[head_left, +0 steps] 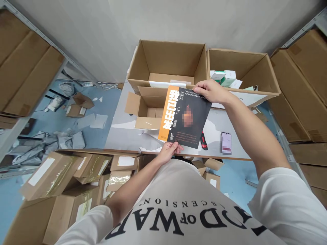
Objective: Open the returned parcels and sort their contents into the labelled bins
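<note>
A book (196, 119) with a black cover and an orange strip is held up, slightly tilted, above the table. My left hand (169, 150) pinches its lower edge near the orange strip. At its upper right corner, my right hand (211, 91) grips the cover between thumb and fingers. Behind the book's left side stands a small open carton (148, 123), partly hidden by it. A red and black box cutter (203, 141) lies on the table just right of the book.
Two big open cartons, a left one (176, 51) and a right one (240, 56) with small white and green boxes (227, 78), stand at the table's back. A phone (226, 143) lies right. Taped parcels (51, 172) fill a large box at lower left. Shelves with cartons (291, 92) flank both sides.
</note>
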`<state>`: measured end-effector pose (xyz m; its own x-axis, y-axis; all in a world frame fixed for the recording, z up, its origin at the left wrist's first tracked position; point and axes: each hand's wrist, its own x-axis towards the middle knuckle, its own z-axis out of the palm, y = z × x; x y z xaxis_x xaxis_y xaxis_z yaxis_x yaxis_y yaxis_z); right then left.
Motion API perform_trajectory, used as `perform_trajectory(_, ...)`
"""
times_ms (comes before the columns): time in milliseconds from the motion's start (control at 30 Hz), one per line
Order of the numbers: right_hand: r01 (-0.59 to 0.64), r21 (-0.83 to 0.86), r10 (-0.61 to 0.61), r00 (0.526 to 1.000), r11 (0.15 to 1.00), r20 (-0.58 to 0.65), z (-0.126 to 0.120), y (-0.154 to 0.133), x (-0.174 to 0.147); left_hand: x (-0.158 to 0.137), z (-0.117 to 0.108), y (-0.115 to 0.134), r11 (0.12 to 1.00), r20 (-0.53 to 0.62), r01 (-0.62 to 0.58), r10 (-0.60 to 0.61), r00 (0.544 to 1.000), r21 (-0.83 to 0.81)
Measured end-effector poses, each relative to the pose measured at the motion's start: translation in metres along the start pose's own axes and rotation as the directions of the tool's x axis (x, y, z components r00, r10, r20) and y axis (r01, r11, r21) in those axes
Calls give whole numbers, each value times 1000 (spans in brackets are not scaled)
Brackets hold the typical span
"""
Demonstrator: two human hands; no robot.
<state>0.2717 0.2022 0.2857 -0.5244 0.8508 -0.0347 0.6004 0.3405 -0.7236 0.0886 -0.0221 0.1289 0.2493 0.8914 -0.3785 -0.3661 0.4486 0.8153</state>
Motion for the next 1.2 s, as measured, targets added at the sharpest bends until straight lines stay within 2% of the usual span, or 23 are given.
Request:
perform_trajectory(133,6,-30,-5,1000,1000,28,0,0,7,3,-2,-1,1000,-13,-8,8,1000,19)
perform_trajectory(300,-16,27,14,997,1000,72,-1,-3,16,9,-4,-1,1000,-11,-7,7,1000,30)
perform_trajectory(467,-68,62,56,982,996,183,-5,-5,23,13,-11,-3,998,-20,-24,25,999,66)
perform_trajectory(600,-3,-39,16,935,999,355,-3,-4,29,10,-17,-5,996,-32,-15,18,999,92)
perform_trajectory(733,66,-41,-47,931,997,362,-1,-5,34,13,-23,1,992,-47,-39,45,998,120)
perform_trajectory(867,-26,95,4,975,995,223,-14,1,50,24,-32,17,989,-108,-147,149,983,26)
perform_trajectory(967,-52,282,61,998,958,-24,-35,19,79,28,-44,26,981,-148,-192,193,970,22)
perform_trajectory(1033,9,393,89,969,920,-230,-46,37,108,25,-54,28,980,-186,-189,197,963,58)
perform_trajectory(1100,88,463,122,907,882,-403,-50,57,141,19,-63,25,983,-255,-171,184,949,71)
perform_trajectory(1167,110,519,202,838,848,-507,-44,78,175,12,-71,19,987,-349,-150,162,923,61)
perform_trajectory(1200,89,541,249,818,836,-518,-38,87,191,8,-75,16,989,-395,-139,149,907,55)
